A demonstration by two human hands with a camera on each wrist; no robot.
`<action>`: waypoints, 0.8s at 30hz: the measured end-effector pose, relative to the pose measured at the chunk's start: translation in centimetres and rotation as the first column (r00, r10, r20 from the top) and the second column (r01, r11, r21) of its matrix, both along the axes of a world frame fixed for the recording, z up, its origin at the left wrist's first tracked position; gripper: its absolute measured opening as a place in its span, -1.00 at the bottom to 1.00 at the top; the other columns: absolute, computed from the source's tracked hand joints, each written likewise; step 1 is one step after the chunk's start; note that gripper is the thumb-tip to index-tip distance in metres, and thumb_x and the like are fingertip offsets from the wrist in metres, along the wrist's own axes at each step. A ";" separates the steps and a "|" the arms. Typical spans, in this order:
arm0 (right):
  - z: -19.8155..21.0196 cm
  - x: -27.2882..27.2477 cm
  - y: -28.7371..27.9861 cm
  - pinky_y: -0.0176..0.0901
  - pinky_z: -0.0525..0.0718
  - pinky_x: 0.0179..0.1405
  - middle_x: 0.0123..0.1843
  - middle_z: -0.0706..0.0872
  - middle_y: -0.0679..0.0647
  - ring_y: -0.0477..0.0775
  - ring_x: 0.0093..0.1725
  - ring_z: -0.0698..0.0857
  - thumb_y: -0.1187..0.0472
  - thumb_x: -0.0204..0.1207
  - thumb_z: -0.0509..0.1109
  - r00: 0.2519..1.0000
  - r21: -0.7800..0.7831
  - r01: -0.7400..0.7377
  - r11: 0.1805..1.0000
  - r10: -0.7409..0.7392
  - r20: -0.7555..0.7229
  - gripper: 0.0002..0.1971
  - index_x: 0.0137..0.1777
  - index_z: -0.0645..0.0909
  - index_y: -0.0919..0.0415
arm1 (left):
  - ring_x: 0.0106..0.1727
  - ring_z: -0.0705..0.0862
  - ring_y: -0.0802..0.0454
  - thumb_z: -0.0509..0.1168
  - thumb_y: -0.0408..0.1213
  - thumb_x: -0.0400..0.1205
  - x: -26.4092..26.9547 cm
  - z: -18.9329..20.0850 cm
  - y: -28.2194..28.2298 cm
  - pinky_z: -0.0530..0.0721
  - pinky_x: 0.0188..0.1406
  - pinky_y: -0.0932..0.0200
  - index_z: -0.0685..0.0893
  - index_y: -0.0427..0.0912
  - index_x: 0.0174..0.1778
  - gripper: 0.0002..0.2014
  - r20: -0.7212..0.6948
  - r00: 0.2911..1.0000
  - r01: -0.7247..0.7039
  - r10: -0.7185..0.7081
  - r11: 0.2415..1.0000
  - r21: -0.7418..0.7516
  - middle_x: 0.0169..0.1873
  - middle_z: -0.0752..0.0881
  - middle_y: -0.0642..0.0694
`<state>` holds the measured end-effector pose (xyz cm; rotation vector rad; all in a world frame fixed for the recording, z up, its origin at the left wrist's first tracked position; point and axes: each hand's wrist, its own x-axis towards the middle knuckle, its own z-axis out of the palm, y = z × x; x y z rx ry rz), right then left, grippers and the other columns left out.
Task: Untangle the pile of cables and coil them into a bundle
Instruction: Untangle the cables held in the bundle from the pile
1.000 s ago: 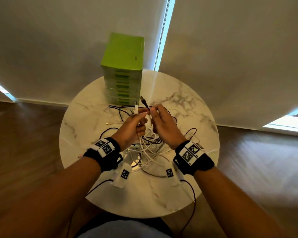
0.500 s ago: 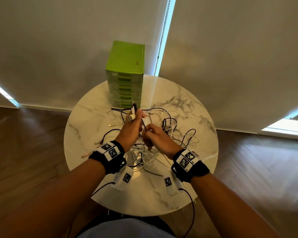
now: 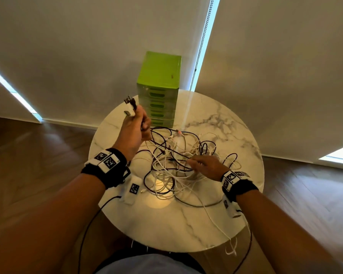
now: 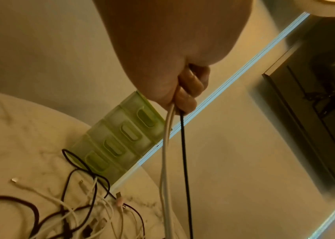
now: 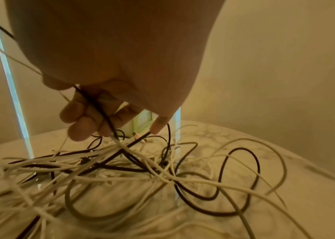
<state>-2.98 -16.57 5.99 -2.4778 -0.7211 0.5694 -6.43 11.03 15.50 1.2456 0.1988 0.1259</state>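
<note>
Head view — "Where's the tangle?"
"Cables [image 3: 174,165] mid-tabletop [image 3: 236,135]; left hand [image 3: 134,131] grips two plug ends aloft, right hand [image 3: 204,165] has fingers hooked among strands."
"Handling?"
"Light, limp, likely to snag; best taken by the plugs."

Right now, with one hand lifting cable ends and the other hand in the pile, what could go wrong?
1. The left hand lifts a white cable and a black cable that run down into the tangled pile of cables; pulling may tighten knots.
2. The right hand has strands across its fingers, which may snag.
3. A thin white cable hangs over the round marble table's edge and may slide off.
</note>
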 end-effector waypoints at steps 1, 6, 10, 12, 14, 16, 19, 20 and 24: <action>0.3 0.7 0.1 0.10 0.68 0.08 -0.26 0.74 -0.13 -0.01 -0.15 0.73 -0.21 0.75 0.16 0.998 -0.026 0.002 1.000 0.000 0.059 -0.60 -0.10 0.71 -0.03 | -0.51 0.21 0.09 0.12 0.10 0.80 -0.1 0.1 0.0 0.28 -0.45 0.17 0.46 0.03 -0.37 -0.58 -0.023 1.000 -0.003 0.004 0.998 0.061 -0.50 0.32 0.05; 4.6 2.8 2.3 -0.09 0.55 -0.26 -0.48 0.61 -0.12 -0.09 -0.40 0.61 -0.14 0.76 0.20 0.963 0.195 0.213 0.957 -0.239 0.126 -0.54 -0.34 0.60 0.02 | -0.46 0.56 0.14 0.26 0.14 0.74 -0.7 -0.3 -1.2 0.52 -0.29 0.19 0.61 -0.06 -0.33 -0.58 -0.193 0.978 0.129 -0.076 0.952 0.278 -0.47 0.59 -0.04; 8.1 2.1 4.1 -0.16 0.52 -0.25 -0.41 0.63 -0.06 -0.16 -0.39 0.56 -0.04 0.78 0.23 0.965 0.362 0.182 0.914 -0.237 0.113 -0.57 -0.36 0.56 0.02 | -0.16 0.77 0.13 0.04 0.10 0.83 -1.0 -0.4 -3.4 0.57 -0.10 0.21 0.76 -0.24 -0.10 -0.45 -0.252 0.929 0.350 -0.269 0.861 0.370 -0.21 0.87 -0.15; 9.3 1.5 5.0 -0.34 0.45 -0.28 -0.39 0.61 -0.10 -0.24 -0.36 0.56 0.03 0.80 0.22 0.982 0.385 0.103 0.917 -0.155 0.108 -0.60 -0.33 0.55 -0.04 | -0.07 0.74 0.22 0.03 0.08 0.84 -0.8 -0.8 -4.0 0.56 0.08 0.13 0.83 -0.07 0.06 -0.52 -0.233 0.933 0.344 -0.273 0.865 0.366 -0.13 0.88 -0.02; 9.8 0.8 5.4 -0.40 0.45 -0.29 -0.35 0.62 -0.15 -0.28 -0.35 0.57 0.03 0.81 0.21 0.996 0.386 0.055 0.921 -0.076 0.038 -0.66 -0.25 0.58 -0.10 | 0.03 0.69 0.34 0.05 0.11 0.83 -0.5 -1.0 -4.6 0.56 0.30 0.09 0.78 0.19 0.24 -0.62 -0.198 0.949 0.300 -0.246 0.897 0.324 0.00 0.86 0.10; 9.2 0.0 5.6 -0.21 0.60 -0.29 -0.31 0.64 -0.13 -0.21 -0.36 0.60 0.00 0.79 0.23 0.998 0.422 0.043 0.905 -0.017 -0.066 -0.75 -0.13 0.61 -0.05 | 0.33 0.65 0.30 0.01 0.12 0.83 -0.1 -0.8 -5.1 0.52 0.36 0.19 0.58 0.36 0.47 -0.65 -0.141 0.954 0.294 -0.265 0.922 0.252 0.24 0.80 0.08; 7.0 0.0 5.4 0.08 0.69 -0.08 -0.31 0.73 0.11 0.08 -0.29 0.72 0.03 0.77 0.28 0.985 0.385 0.073 0.920 -0.006 -0.171 -0.69 -0.14 0.63 0.22 | 0.07 0.74 0.16 -0.06 0.05 0.86 -0.1 0.0 -6.0 0.55 -0.08 0.43 0.36 0.36 0.62 -0.61 -0.041 0.966 0.260 -0.257 0.947 0.190 0.19 0.83 -0.05; 6.0 0.2 5.2 0.08 0.69 0.00 -0.26 0.78 0.15 0.12 -0.22 0.75 0.02 0.75 0.30 0.981 0.329 0.071 0.942 -0.005 -0.196 -0.66 -0.14 0.65 0.27 | -0.10 0.71 0.14 -0.07 0.04 0.86 -0.1 0.4 -6.2 0.51 -0.21 0.41 0.34 0.35 0.64 -0.60 -0.016 0.972 0.234 -0.235 0.953 0.190 0.11 0.85 -0.10; 2.2 0.9 3.9 -0.05 0.63 0.06 -0.13 0.82 0.14 0.07 -0.08 0.76 -0.14 0.74 0.26 0.973 0.075 -0.051 0.996 0.066 -0.220 -0.53 -0.10 0.73 0.28 | -0.17 0.65 -0.15 0.01 0.12 0.80 0.6 0.5 -4.5 0.45 -0.20 0.12 0.32 0.37 0.64 -0.56 0.088 0.977 0.190 -0.194 0.980 0.056 -0.35 0.71 -0.04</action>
